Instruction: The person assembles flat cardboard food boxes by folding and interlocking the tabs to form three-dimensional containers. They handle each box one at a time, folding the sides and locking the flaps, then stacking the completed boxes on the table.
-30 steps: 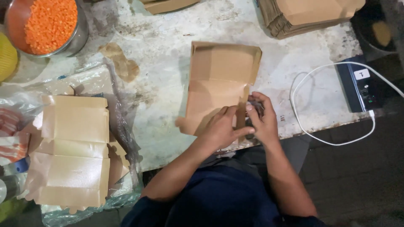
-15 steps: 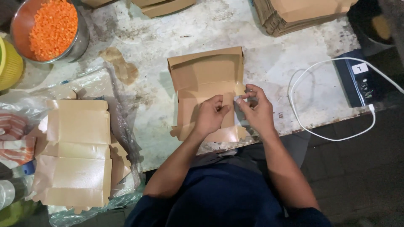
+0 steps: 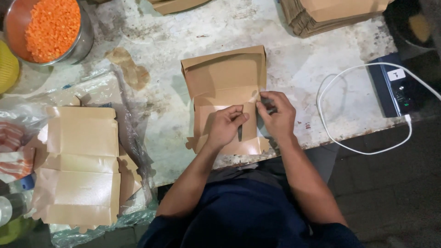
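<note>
1. orange grains are sitting in a metal bowl at the upper left of the frame, pushed to the far corner of the worn white table, apparently to be leaving the middle free.
2. lower left, flat brown carton blanks are lying stacked on crinkled clear plastic, close beside the person so the pile is staying within reach.
3. centre of the frame, a half-folded brown cardboard box is resting near the table's front edge, its far wall standing up and its near flaps lying flat.
4. the left hand is pressing on the near panel with fingers curled, seemingly pinning it down rather than gripping.
5. the right hand is pinching a side flap at the box's right edge between thumb and fingertips, nearly closed on it.
6. upper right, another stack of folded cartons is waiting; right of centre, a white cable is looping from a dark device at the table's edge.
</note>
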